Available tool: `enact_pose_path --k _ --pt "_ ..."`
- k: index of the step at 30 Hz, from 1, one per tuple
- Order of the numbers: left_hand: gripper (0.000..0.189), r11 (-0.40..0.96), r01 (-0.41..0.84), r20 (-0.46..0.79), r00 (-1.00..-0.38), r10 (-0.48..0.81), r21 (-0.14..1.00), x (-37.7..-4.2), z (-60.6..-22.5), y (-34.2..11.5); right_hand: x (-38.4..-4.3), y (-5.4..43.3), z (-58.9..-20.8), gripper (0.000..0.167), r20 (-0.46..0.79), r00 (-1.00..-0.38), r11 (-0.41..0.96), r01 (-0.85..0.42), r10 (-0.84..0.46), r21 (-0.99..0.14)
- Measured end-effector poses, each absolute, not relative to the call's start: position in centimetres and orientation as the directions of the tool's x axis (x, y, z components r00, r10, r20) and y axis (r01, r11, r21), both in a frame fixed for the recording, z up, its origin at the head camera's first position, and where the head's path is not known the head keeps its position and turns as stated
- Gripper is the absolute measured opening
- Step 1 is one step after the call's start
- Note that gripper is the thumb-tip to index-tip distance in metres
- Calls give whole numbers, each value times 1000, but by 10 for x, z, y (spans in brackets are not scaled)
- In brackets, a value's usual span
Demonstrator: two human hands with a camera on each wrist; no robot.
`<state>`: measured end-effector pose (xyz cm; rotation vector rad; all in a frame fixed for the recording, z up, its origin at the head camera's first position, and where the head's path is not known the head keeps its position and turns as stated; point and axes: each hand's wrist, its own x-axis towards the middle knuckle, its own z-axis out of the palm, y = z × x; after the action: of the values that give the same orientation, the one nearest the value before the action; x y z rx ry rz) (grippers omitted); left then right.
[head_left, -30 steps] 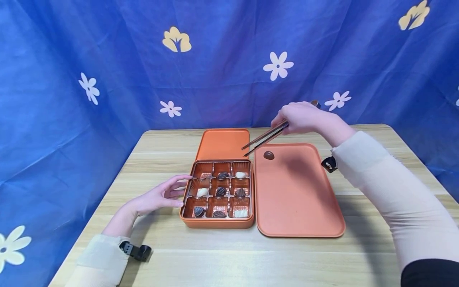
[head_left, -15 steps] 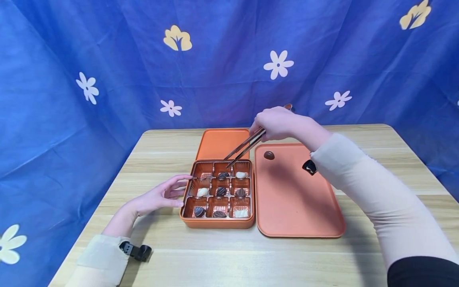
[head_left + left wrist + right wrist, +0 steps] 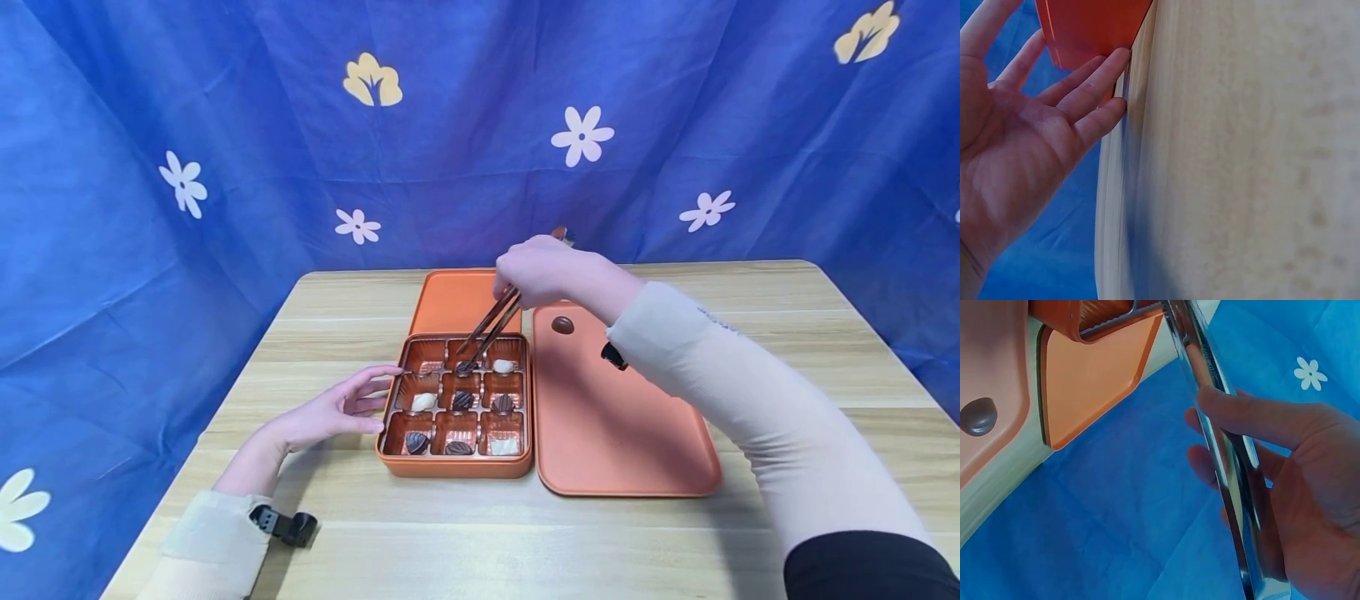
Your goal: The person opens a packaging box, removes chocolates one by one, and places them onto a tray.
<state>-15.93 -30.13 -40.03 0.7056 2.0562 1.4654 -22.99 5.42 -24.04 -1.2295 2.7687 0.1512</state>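
An orange box (image 3: pixel 454 468) with a divided brown insert holds several dark and white chocolates, one to most compartments; the back left compartment holds none. My right hand (image 3: pixel 542 271) grips metal tongs (image 3: pixel 1225 444), their tips down in the back middle compartment at a dark chocolate (image 3: pixel 467 367). The tips are slightly apart, and whether they pinch it I cannot tell. My left hand (image 3: pixel 341 408) rests against the box's left side, fingers extended and thumb at the edge. In the left wrist view those fingers (image 3: pixel 1094 87) reach to the orange box wall (image 3: pixel 1094 31).
A salmon-coloured tray (image 3: pixel 622 450) lies right of the box, with one round brown chocolate (image 3: pixel 562 325) near its back left corner. Behind the box lies a flat orange lid (image 3: pixel 461 300). The wooden table (image 3: pixel 465 550) meets a blue flowered curtain (image 3: pixel 465 192) at the back.
My right hand has carried the tongs left and down, from above the tray's back left corner into the box's back middle compartment. The left hand stays in place.
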Motion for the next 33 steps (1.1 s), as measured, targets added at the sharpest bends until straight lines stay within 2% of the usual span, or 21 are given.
enact_pose_path --k 7,13,24,33 --pt "74 275 112 -108 -732 673 955 -159 -399 -300 -228 36 -242 38 -170 -662 648 -750 -730 134" --pt "74 282 107 -117 -730 673 953 -159 -398 -299 -227 29 -246 35 -194 -656 634 -754 -729 169" --pt "74 280 109 -115 -728 676 954 -159 -398 -299 -232 28 -253 32 -182 -634 609 -773 -751 179" --pt "75 284 110 -117 -727 676 953 -159 -399 -301 -234 41 -250 32 -118 -619 611 -785 -776 98"
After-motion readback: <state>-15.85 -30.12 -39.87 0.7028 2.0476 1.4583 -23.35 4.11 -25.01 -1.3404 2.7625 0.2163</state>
